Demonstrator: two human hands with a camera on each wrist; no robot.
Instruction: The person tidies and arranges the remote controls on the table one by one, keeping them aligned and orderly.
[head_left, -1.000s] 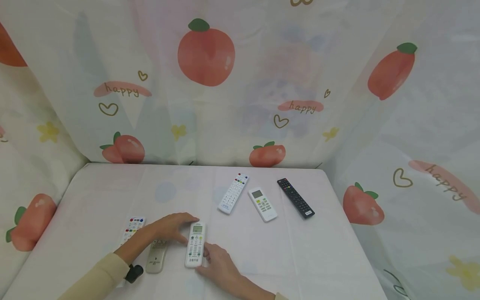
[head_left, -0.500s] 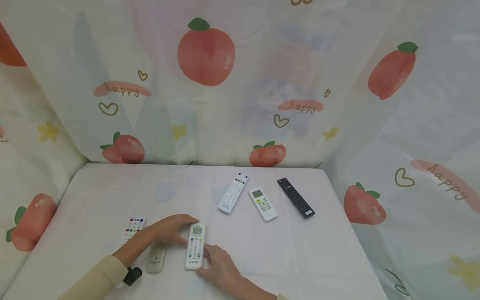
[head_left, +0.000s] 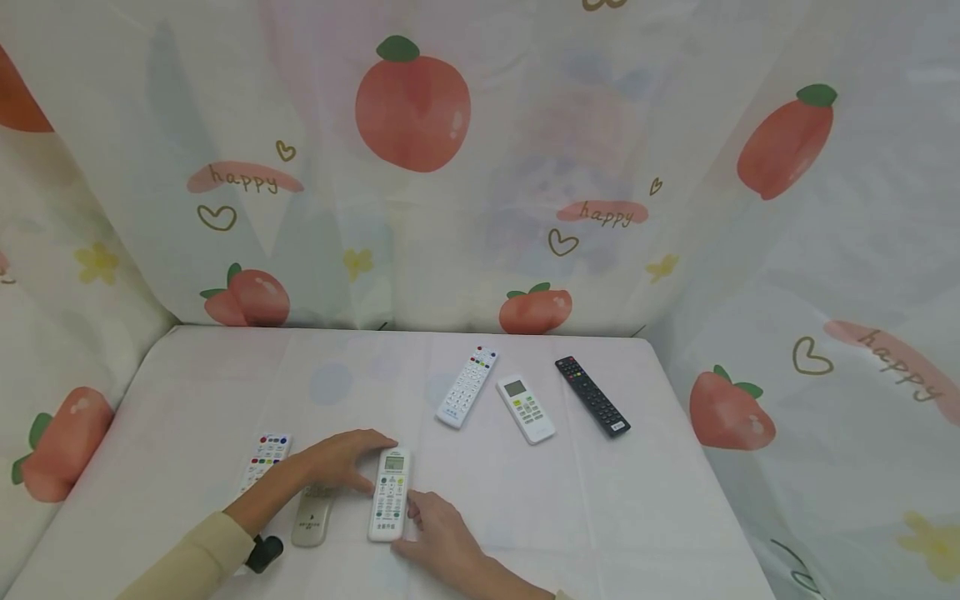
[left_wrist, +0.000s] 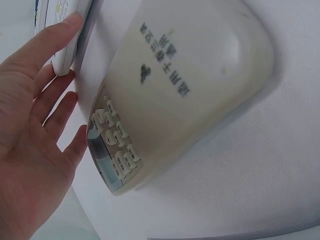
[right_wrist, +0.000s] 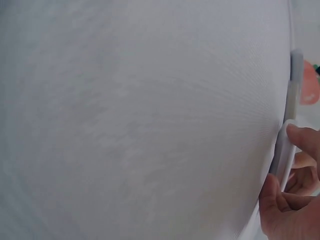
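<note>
A white air-conditioner remote control [head_left: 390, 496] with a small grey screen lies face up near the front of the table. My left hand [head_left: 341, 458] holds its far end, fingers at the top edge and thumb on the left side. At the near right corner, my right hand [head_left: 446, 533] pinches it between thumb and fingers. The right wrist view shows the same remote's side [right_wrist: 284, 157] low against the cloth. Under my left forearm lies a beige remote [head_left: 311, 521], partly hidden, its lower cover large in the left wrist view.
Left of the beige remote, a white remote with coloured buttons [head_left: 266, 454] is partly covered by my arm. Farther back lie a long white remote [head_left: 467, 387], a white remote with a screen [head_left: 525, 408] and a black remote [head_left: 592, 396]. Printed curtains surround the white-covered table [head_left: 615, 517].
The white air-conditioner remote has slid slightly toward the table's front. Both hands stay around it almost unmoved, and the other remotes lie where they were.
</note>
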